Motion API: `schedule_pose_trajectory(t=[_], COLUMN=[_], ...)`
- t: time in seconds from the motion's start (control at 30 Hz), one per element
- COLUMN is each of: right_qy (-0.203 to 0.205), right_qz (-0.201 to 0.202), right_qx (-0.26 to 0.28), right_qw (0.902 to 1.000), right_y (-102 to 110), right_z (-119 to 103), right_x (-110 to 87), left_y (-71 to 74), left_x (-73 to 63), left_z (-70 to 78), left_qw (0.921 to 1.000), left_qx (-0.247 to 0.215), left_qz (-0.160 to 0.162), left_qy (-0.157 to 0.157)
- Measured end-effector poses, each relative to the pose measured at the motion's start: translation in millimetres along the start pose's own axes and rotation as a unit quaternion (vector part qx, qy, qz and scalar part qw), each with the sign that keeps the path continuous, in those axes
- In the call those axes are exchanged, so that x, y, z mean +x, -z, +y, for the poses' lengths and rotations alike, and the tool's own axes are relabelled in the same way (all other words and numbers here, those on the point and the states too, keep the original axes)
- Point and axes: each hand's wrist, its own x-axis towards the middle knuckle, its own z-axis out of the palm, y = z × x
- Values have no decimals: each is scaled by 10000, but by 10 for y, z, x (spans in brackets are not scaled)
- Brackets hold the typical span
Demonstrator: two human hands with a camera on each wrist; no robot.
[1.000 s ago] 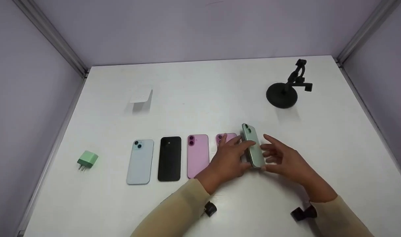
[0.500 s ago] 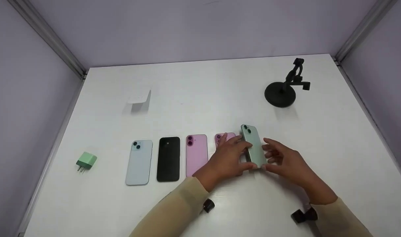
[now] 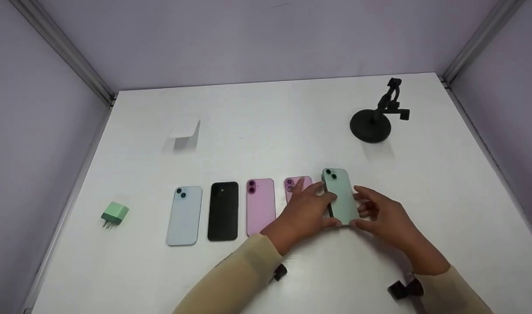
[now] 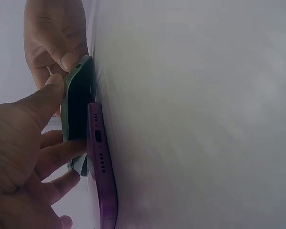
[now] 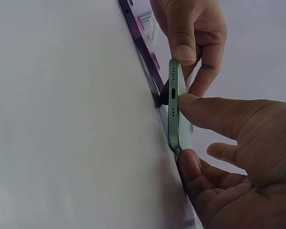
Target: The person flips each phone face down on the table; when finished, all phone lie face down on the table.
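A mint green smartphone (image 3: 344,198) lies back up at the right end of a row of phones, its left long edge raised off the table. My left hand (image 3: 307,212) holds it by that left side, thumb at the bottom edge, other fingers at its side and back. On the right, my right hand (image 3: 386,218) holds its lower right corner, as the right wrist view shows, with the thumb near the charging port (image 5: 173,93). Partly hidden beneath my left hand is a pink phone (image 3: 294,182) with its camera end showing.
Left of my hands lie another pink phone (image 3: 260,205), a black phone (image 3: 223,211) and a pale blue phone (image 3: 184,216). A green plug adapter (image 3: 115,212) sits farther left. Behind stand a white bent stand (image 3: 185,131) and a black round-based stand (image 3: 370,125).
The green phone has tipped from steeply on edge to flatter, its back turning upward. Both hands have shifted slightly right and toward me with it.
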Motion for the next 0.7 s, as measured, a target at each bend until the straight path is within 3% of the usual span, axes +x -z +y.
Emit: schedule_pose_trajectory(t=[0.37, 0.7], right_qy=[46, 58], right_qz=[135, 155], right_qx=[-332, -362], right_qw=[9993, 9992], right_y=[-3, 1], right_z=[5, 7], right_x=[-36, -29], left_y=[-10, -26], left_x=[-7, -2], left_z=[30, 22], left_qw=[9997, 9996], left_qx=[200, 222], left_qz=[-126, -4], left_qy=[66, 149])
